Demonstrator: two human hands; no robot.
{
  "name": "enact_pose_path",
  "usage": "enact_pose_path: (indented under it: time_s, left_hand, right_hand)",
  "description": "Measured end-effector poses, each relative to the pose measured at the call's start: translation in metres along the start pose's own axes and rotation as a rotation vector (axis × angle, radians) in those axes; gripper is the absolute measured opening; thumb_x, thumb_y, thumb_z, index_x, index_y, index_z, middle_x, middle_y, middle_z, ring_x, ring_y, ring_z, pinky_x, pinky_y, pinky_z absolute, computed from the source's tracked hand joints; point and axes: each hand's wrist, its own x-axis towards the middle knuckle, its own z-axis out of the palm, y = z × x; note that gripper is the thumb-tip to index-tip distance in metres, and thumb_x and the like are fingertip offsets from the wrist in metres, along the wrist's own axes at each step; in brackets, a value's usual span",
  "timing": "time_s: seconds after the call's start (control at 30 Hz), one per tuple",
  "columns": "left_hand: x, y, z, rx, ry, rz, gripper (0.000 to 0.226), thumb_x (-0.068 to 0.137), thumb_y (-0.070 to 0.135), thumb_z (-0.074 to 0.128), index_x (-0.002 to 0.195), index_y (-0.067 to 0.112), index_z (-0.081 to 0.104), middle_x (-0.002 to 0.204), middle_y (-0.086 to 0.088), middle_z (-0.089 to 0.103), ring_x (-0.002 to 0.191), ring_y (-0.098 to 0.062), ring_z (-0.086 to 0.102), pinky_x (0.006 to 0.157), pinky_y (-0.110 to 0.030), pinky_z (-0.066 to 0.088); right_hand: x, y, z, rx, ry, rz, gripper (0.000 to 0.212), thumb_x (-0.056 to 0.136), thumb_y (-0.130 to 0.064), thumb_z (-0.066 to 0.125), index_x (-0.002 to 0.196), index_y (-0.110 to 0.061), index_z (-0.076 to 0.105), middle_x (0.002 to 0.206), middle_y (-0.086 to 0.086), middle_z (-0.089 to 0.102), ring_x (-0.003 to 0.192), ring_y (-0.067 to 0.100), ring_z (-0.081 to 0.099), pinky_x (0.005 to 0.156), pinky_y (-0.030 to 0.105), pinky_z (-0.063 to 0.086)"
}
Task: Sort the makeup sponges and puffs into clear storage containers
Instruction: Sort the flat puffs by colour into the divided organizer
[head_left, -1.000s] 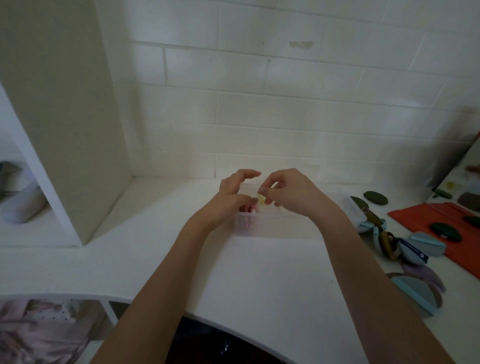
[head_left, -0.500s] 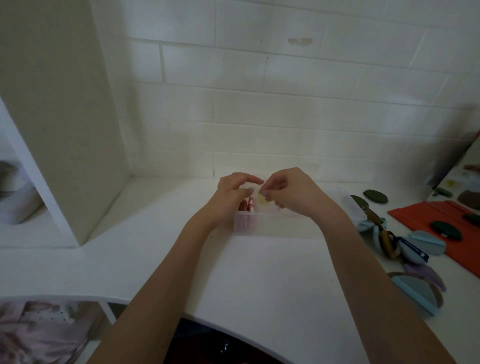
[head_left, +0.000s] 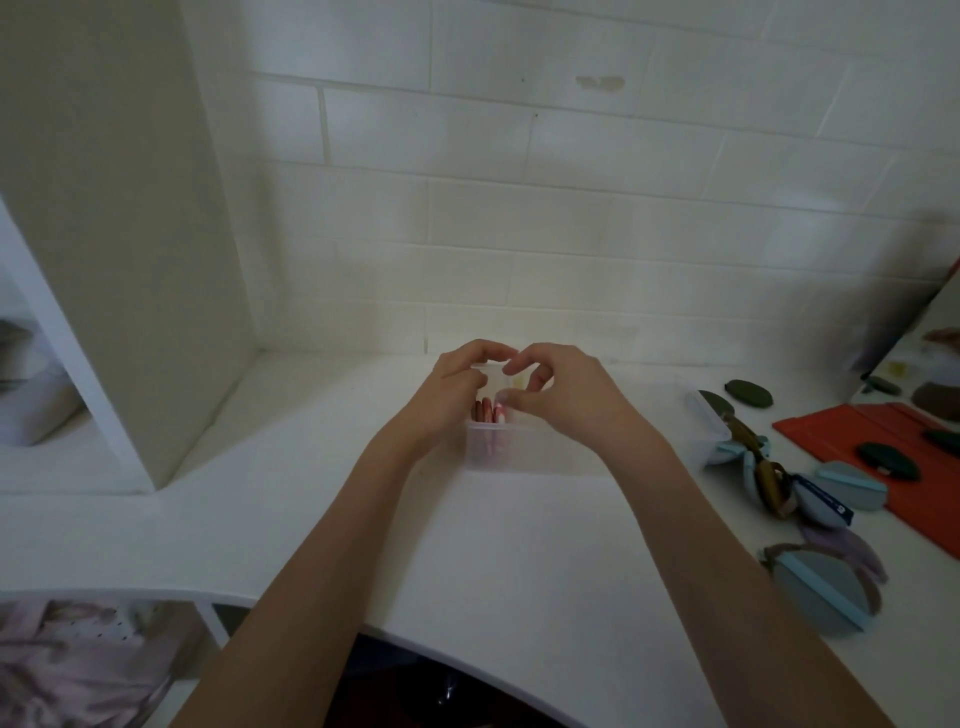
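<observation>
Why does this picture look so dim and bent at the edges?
Head view: soft, weak light, so the clear container under the hands nearly melts into the white desk; the wide lens bows the wall's brick lines; the puffs at right look slightly blurred.

At frame centre a clear container sits on the counter, puffs standing inside it, both hands above. More puffs lie lower right; a mat right.
</observation>
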Motion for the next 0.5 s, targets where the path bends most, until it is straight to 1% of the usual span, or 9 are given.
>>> enact_pose_path:
  time_s: [0.03, 0.1, 0.17, 0.23, 0.27, 0.3, 0.37, 0.4, 0.5]
  left_hand:
    - [0.001, -0.002, 0.0, -0.022, 0.015, -0.005, 0.045, 0.081, -0.004, 0.034, 0.106, 0.022, 0.061, 0.113, 0.003, 0.06, 0.106, -0.008, 0.052, 0.082, -0.02, 0.043]
    - [0.003, -0.004, -0.002, -0.099, 0.069, -0.041, 0.047, 0.082, -0.006, 0.033, 0.108, 0.021, 0.062, 0.11, 0.006, 0.063, 0.102, -0.003, 0.053, 0.08, -0.023, 0.042]
    - [0.005, -0.006, -0.003, -0.17, 0.111, -0.069, 0.05, 0.08, -0.008, 0.033, 0.107, 0.022, 0.063, 0.1, 0.011, 0.067, 0.094, -0.006, 0.055, 0.079, -0.024, 0.042]
    - [0.006, -0.006, -0.003, -0.198, 0.113, -0.079, 0.053, 0.077, -0.01, 0.034, 0.105, 0.022, 0.064, 0.096, 0.012, 0.068, 0.096, -0.009, 0.056, 0.081, -0.026, 0.043]
    - [0.006, -0.005, -0.003, -0.193, 0.107, -0.079, 0.053, 0.076, -0.011, 0.034, 0.107, 0.02, 0.064, 0.099, 0.009, 0.067, 0.098, -0.008, 0.056, 0.082, -0.025, 0.044]
    - [0.006, -0.004, -0.003, -0.175, 0.103, -0.077, 0.053, 0.076, -0.012, 0.035, 0.11, 0.017, 0.063, 0.103, 0.005, 0.066, 0.098, -0.004, 0.056, 0.08, -0.02, 0.044]
    - [0.005, -0.002, -0.003, -0.136, 0.082, -0.062, 0.052, 0.076, -0.013, 0.037, 0.113, 0.013, 0.062, 0.109, 0.001, 0.065, 0.099, 0.001, 0.054, 0.071, -0.01, 0.043]
    - [0.004, -0.001, -0.003, -0.131, 0.07, -0.052, 0.053, 0.075, -0.014, 0.037, 0.113, 0.014, 0.062, 0.11, 0.001, 0.064, 0.1, 0.001, 0.054, 0.069, -0.007, 0.043]
    - [0.004, -0.004, -0.004, -0.14, 0.061, -0.045, 0.055, 0.072, -0.015, 0.038, 0.11, 0.016, 0.062, 0.109, 0.003, 0.063, 0.106, -0.003, 0.052, 0.074, -0.012, 0.043]
  right_hand:
    - [0.0, 0.0, 0.0, -0.005, -0.008, 0.007, 0.029, 0.074, -0.037, 0.077, 0.1, -0.029, 0.066, 0.08, -0.005, 0.057, 0.066, 0.007, 0.052, 0.058, 0.023, 0.04]
    - [0.0, -0.001, 0.001, -0.026, -0.004, 0.004, 0.027, 0.076, -0.038, 0.074, 0.101, -0.03, 0.066, 0.081, -0.005, 0.058, 0.069, 0.01, 0.054, 0.06, 0.024, 0.041]
    - [-0.002, -0.002, 0.004, -0.032, 0.028, -0.01, 0.029, 0.078, -0.039, 0.072, 0.105, -0.032, 0.063, 0.083, -0.005, 0.058, 0.08, 0.014, 0.057, 0.069, 0.029, 0.046]
    - [-0.004, -0.003, 0.007, -0.015, 0.039, 0.011, 0.04, 0.076, -0.043, 0.072, 0.112, -0.035, 0.057, 0.091, -0.004, 0.057, 0.092, 0.018, 0.057, 0.078, 0.034, 0.047]
    - [-0.005, -0.003, 0.008, -0.028, 0.034, 0.029, 0.047, 0.075, -0.044, 0.072, 0.117, -0.036, 0.053, 0.097, -0.001, 0.057, 0.1, 0.021, 0.055, 0.083, 0.036, 0.047]
    - [-0.004, -0.004, 0.01, -0.06, 0.025, 0.047, 0.053, 0.075, -0.044, 0.072, 0.122, -0.037, 0.049, 0.105, 0.003, 0.056, 0.106, 0.024, 0.052, 0.087, 0.038, 0.046]
    - [-0.003, -0.006, 0.012, -0.127, 0.004, 0.076, 0.06, 0.077, -0.042, 0.071, 0.129, -0.035, 0.042, 0.115, 0.008, 0.054, 0.115, 0.028, 0.046, 0.092, 0.039, 0.044]
    - [-0.001, -0.007, 0.013, -0.137, -0.002, 0.087, 0.062, 0.077, -0.042, 0.07, 0.131, -0.034, 0.041, 0.117, 0.009, 0.053, 0.116, 0.029, 0.045, 0.094, 0.04, 0.043]
    - [0.001, -0.008, 0.013, -0.041, -0.015, 0.093, 0.061, 0.076, -0.04, 0.073, 0.129, -0.031, 0.043, 0.116, 0.01, 0.052, 0.114, 0.029, 0.049, 0.09, 0.038, 0.045]
